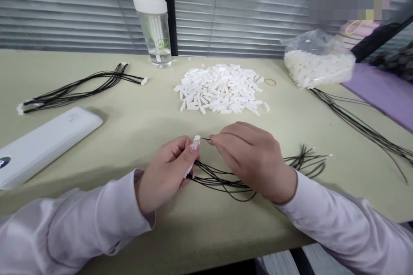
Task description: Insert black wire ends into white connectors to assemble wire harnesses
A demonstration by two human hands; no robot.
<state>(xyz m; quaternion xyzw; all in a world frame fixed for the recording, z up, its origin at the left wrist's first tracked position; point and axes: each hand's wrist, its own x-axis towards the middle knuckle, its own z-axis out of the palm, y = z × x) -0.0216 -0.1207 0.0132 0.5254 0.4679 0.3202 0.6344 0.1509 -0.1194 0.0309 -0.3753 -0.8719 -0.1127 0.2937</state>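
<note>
Hands (166,174) (253,159) tight on connector (197,138) (left) and wire (206,139) (right), bare tabletop (206,227) towards near edge.

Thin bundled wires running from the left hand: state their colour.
The thin bundled wires are black, shown in the head view.

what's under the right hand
Black wires run from the left hand beneath the right hand, and wire ends show beyond its wrist. The stretch between is covered, so whether it's all one bundle can't be seen.
</note>
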